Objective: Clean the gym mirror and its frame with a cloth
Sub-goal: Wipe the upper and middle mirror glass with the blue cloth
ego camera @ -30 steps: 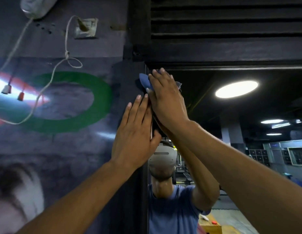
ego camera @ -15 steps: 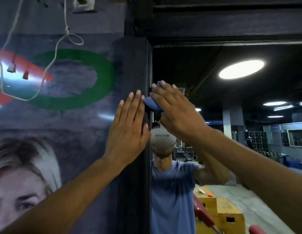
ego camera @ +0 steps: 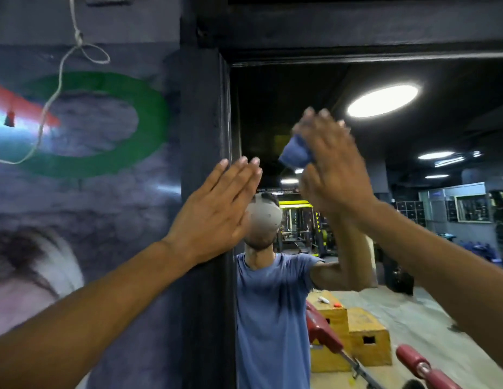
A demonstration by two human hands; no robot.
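Head view: right hand [ego camera: 333,161], blurred, fingers straight, presses a crumpled blue cloth [ego camera: 295,153] flat against the large wall mirror [ego camera: 357,234]; left hand [ego camera: 216,211] lies flat, fingers extended together, across the mirror's black painted frame [ego camera: 205,136]; a painted mural wall [ego camera: 84,164] adjoins the frame's left.

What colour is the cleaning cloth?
Blue; the cloth shows in the head view, under the right hand.

Left hand [ego camera: 213,211] raised flat, fingers straight and together; right hand [ego camera: 333,164] raised higher, blurred, fingers extended.
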